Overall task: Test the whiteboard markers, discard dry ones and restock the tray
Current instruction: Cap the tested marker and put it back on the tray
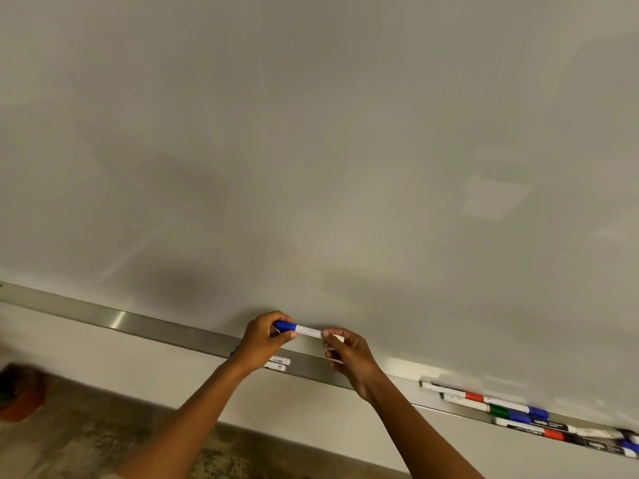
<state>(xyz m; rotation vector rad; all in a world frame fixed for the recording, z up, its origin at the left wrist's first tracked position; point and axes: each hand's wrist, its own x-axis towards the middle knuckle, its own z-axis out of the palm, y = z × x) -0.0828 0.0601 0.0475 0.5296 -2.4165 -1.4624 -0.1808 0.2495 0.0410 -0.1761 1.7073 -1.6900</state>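
Blue-capped marker (pixel 304 329) held level just above tray (pixel 166 328). Left hand (pixel 264 342) curled round cap, right hand (pixel 345 352) pinching barrel: likely set to uncap for testing. Spare markers (pixel 511 409) in tray, farther right.

Both forearms bare, no sleeves/watch/rings seen; hands (pixel 266 340) ungloved, short nails.

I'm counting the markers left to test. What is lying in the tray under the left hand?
Two white marker ends stick out from under the left hand, lying in the tray. The hand covers the rest, so their cap colours and any further markers there cannot be seen.
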